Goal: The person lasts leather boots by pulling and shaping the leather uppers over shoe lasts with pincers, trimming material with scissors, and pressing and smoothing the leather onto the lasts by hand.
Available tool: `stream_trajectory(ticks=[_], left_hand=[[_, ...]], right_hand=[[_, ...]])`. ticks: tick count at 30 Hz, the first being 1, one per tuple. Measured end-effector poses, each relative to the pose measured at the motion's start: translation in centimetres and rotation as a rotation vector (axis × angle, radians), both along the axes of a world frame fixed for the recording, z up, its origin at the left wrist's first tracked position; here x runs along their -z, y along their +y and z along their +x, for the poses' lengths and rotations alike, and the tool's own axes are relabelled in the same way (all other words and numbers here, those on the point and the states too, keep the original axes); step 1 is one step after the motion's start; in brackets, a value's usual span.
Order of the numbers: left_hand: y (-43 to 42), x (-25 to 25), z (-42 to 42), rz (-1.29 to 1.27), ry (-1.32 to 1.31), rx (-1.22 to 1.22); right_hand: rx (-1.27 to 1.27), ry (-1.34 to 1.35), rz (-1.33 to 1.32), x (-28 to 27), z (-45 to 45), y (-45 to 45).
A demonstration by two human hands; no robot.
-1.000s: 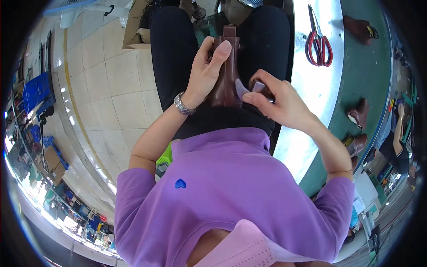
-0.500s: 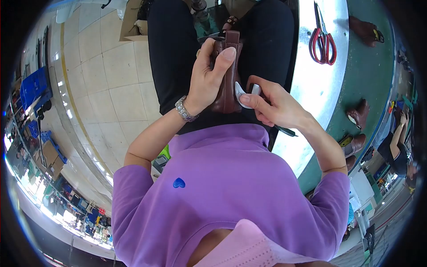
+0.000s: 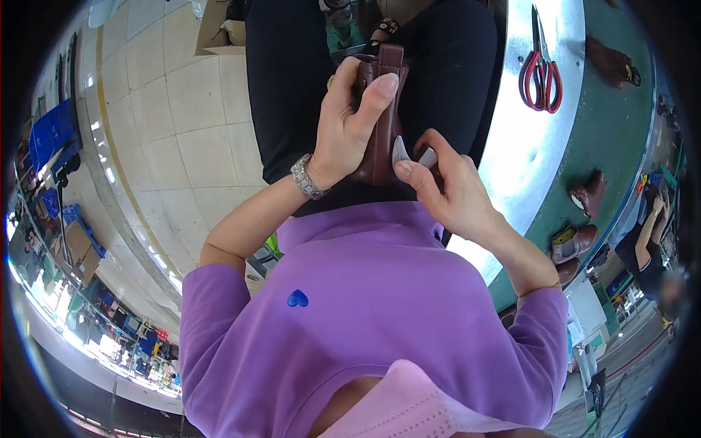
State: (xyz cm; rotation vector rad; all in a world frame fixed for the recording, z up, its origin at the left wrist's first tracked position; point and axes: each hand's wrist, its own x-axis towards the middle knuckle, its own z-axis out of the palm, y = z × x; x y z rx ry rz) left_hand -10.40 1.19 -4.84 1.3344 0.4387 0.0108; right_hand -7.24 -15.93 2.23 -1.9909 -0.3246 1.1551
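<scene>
A brown leather boot (image 3: 379, 157) stands up from my lap, with a pull tab (image 3: 391, 56) at its far end. My left hand (image 3: 343, 131) wraps round the boot from the left, its thumb lying along the seam strip. On the boot's right side, my right hand (image 3: 458, 188) grips a pale curved tool (image 3: 399, 152) between thumb and fingers. The tool's tip touches or nearly touches the leather. A flat greyish piece shows by the index finger; whether it belongs to the same tool I cannot tell.
Red-handled scissors (image 3: 541, 80) lie on a shiny metal bench top (image 3: 544, 157) to my right. Beyond it, several brown boots (image 3: 589, 194) rest on a green surface (image 3: 566, 164). A cardboard box (image 3: 212, 33) sits on the tiled floor at left. Another person (image 3: 646, 241) is at far right.
The boot and both hands have shifted slightly right in view. My right hand has turned a little, and the dark rod that showed beneath it is now out of sight.
</scene>
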Motion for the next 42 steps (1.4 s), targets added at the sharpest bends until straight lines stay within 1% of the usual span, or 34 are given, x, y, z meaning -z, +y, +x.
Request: stream_trajectory(ticks=[2,5,8,9,11,12,13,16,17,20,24,26,27,30,33,36,39,42], left_hand=[[0.2,0.9,0.1,0.077,-0.031,0.009],[0.1,1.6,0.4,0.081,-0.055,0.007],[0.3,2.1,0.8,0.039,-0.092,-0.006],[0.5,1.8,1.1,-0.02,-0.064,0.006],[1.1,1.1,1.7,-0.138,-0.001,0.028],[1.2,1.2,1.9,-0.152,-0.021,0.035],[1.4,1.3,2.1,-0.169,-0.039,0.041],[1.4,1.1,1.9,-0.209,-0.044,0.044],[1.4,0.9,1.9,-0.22,-0.037,0.05],[1.3,1.6,1.7,-0.15,-0.076,0.055],[0.7,0.9,1.5,-0.181,-0.067,0.068],[0.5,0.7,1.4,-0.172,-0.051,0.053],[0.7,1.4,1.4,-0.085,-0.076,0.072],[0.6,2.3,1.1,-0.05,-0.09,0.043],[0.4,2.6,1.1,-0.009,-0.123,0.009],[0.6,1.5,1.3,-0.081,-0.064,-0.007],[0.8,1.6,0.7,-0.071,-0.076,-0.012],[1.1,1.5,0.6,-0.077,-0.064,-0.015]], right_hand=[[-0.054,-0.207,-0.016,-0.1,-0.2,0.1],[-0.197,-0.45,-0.096,-0.7,-0.1,0.3],[-0.365,-0.687,-0.16,-1.2,0.4,0.5],[-0.421,-0.769,-0.174,-1.3,0.5,0.5],[-0.332,-0.759,-0.073,-0.6,1.2,0.4],[-0.291,-0.753,-0.023,-0.1,1.7,0.3],[-0.196,-0.707,0.098,0.3,2.1,0.2],[0.151,0.258,0.194,0.2,2.7,-0.5],[0.187,0.33,0.277,1.2,2.1,-1.0],[0.164,0.424,0.225,1.3,1.9,-0.7],[0.138,0.468,0.228,1.4,2.8,-0.3],[0.055,0.437,0.174,0.9,3.5,-0.1],[0.016,0.42,0.146,0.7,3.8,-0.1],[-0.127,0.115,0.004,-0.3,3.9,0.6],[-0.299,-0.253,-0.074,-1.2,4.1,0.9],[-0.012,0.297,-0.019,-0.8,3.8,1.2],[0.057,0.162,-0.018,-0.5,1.6,1.5],[0.055,-0.099,-0.038,-0.2,0.2,1.8]])
